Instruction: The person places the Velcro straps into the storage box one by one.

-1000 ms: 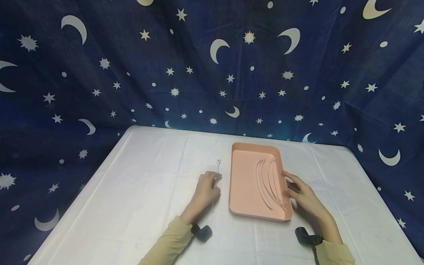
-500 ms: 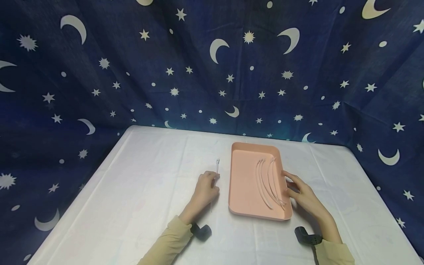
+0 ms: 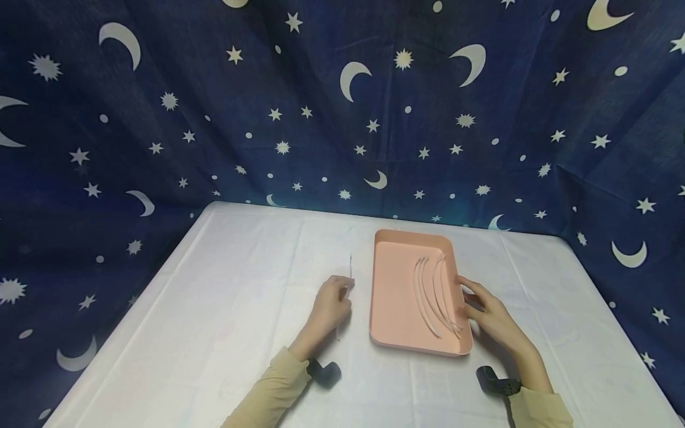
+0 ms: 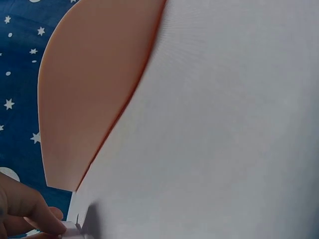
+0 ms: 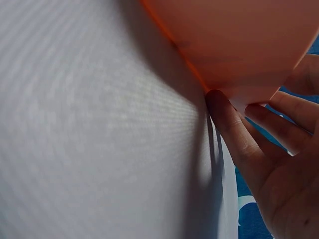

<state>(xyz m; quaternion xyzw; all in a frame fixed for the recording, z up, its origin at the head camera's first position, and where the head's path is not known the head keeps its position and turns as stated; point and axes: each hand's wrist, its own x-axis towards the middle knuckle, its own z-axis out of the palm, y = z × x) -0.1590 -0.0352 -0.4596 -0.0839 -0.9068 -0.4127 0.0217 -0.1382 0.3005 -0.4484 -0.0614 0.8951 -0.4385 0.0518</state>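
In the head view, my left hand (image 3: 327, 304) pinches a thin white cable tie (image 3: 351, 268) left of the tray; its middle is hidden behind the fingers. The left wrist view shows the fingertips (image 4: 54, 227) on a whitish piece of it, low in the picture. A shallow peach tray (image 3: 393, 297) lies on the table, with several curved white cable ties (image 3: 420, 297) in its right half. My right hand (image 3: 489, 312) touches the tray's right wall from outside. In the right wrist view, the thumb (image 5: 234, 129) meets the tray's lower edge and fingertips rest against its side.
A white cloth (image 3: 241, 285) covers the table. Behind it hangs a dark blue curtain (image 3: 316, 142) with moons and stars. A black wrist device (image 3: 323, 373) sits under the left wrist, another black device (image 3: 497, 381) at the right.
The cable tie in my left hand has turned, its head end now looking thinner. The left hand has shifted slightly left. The right hand and tray stay put.
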